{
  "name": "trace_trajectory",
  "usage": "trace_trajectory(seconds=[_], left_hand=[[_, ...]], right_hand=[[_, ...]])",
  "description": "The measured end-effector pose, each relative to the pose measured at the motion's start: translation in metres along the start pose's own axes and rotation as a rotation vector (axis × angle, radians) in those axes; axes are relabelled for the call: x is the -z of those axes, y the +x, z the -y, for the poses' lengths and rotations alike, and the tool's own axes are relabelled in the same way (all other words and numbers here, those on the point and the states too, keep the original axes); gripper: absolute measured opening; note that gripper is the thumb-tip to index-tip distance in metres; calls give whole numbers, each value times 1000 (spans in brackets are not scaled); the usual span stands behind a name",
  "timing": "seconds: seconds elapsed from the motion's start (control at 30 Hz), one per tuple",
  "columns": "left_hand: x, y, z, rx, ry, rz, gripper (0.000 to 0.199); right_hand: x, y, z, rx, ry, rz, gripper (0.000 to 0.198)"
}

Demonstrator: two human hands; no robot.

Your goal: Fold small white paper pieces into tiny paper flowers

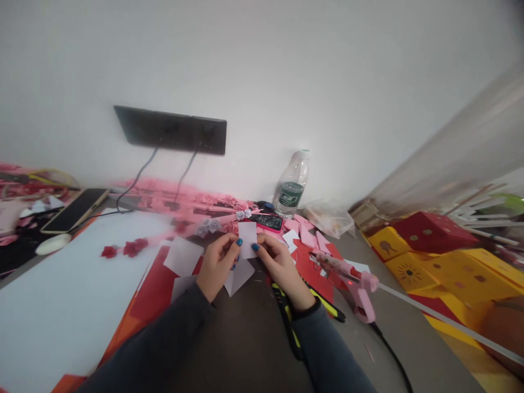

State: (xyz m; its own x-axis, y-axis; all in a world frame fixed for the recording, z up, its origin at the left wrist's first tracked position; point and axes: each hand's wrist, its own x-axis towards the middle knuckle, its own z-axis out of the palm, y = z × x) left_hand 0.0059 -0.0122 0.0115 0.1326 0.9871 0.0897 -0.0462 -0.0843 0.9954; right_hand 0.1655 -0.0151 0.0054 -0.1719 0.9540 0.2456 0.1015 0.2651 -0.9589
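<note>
The paper slip [248, 240] is smooth and matt; the bottle [290, 192] at the matt desk's [245, 338] back edge, clear glossy plastic.

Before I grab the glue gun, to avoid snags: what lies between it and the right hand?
In the head view, red paper and part of a yellow-black tool lie between the right hand and glue gun.

Grey table [245, 338]: 1 pink glue gun [362, 303], 1 bottle [291, 194], red paper [308, 266].

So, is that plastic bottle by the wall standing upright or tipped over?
Upright: the bottle rests on its base, with its pale cap at the top.
</note>
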Motion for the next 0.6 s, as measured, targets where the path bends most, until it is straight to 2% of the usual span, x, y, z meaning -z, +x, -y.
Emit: trace_trajectory(seconds=[0.3,0.47,0.6], left_hand=[[3,1,1,11,-58,-33,35],[0,1,3,67,-76,56,30],[-1,1,5,38,-65,20,29]], right_hand=[[0,-2,-2,26,-10,33,32],[-1,0,-5,5,49,-94,27],[0,2,-7,-18,128,-180,33]])
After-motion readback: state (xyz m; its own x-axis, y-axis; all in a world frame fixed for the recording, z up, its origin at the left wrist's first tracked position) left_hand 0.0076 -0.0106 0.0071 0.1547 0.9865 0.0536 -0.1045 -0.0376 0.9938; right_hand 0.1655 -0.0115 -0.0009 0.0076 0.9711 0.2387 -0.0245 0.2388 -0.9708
